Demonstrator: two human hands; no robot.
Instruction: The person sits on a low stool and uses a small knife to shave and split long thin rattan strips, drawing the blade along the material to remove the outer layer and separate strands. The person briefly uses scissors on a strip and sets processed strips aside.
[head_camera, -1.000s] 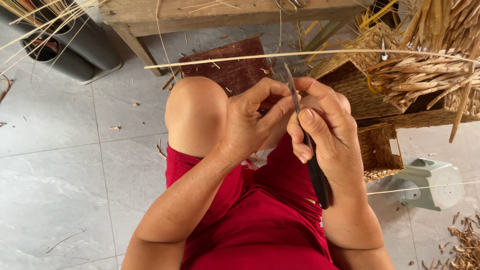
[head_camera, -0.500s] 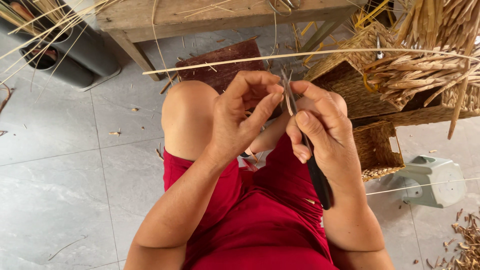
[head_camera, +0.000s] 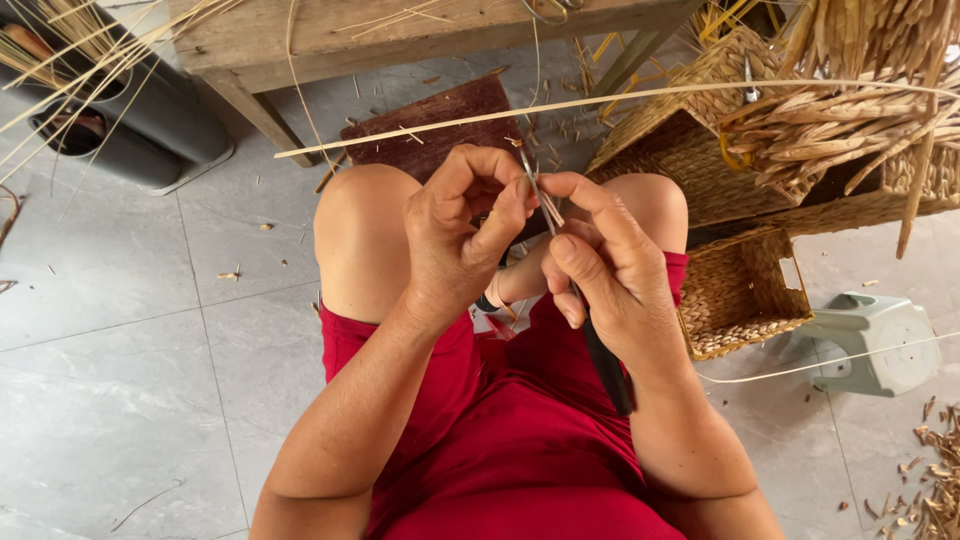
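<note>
- Two hands meet above our knees, both working one long pale cane strip (head_camera: 640, 95).
- Left hand (head_camera: 455, 240): thumb and forefinger pressed together, pinching the strip at the point where the blade meets it; other fingers curled in behind.
- Right hand (head_camera: 610, 270): fist closed around a knife (head_camera: 590, 330), black handle sticking out below the palm toward our lap, thin blade pointing up between the two hands. Forefinger stretched along the top, thumb bent in against the handle.
- Strip location: runs nearly level across the view, from left of our left knee out to the far right edge, passing over the baskets; the pinch sits near its middle.
- We sit in red shorts (head_camera: 520, 450) on a grey tiled floor (head_camera: 120, 380).
- Ahead of the knees: dark brown woven mat (head_camera: 430, 125), wooden bench (head_camera: 330, 35) above it.
- Right side: small open woven basket (head_camera: 745, 290) just beside our right knee, bigger wicker baskets (head_camera: 690, 140) behind it, bundle of dried reeds (head_camera: 850, 120) on top.
- Pale green plastic stool (head_camera: 875, 340) near the small basket.
- Top left: dark tubs (head_camera: 140, 125) holding cane stalks.
</note>
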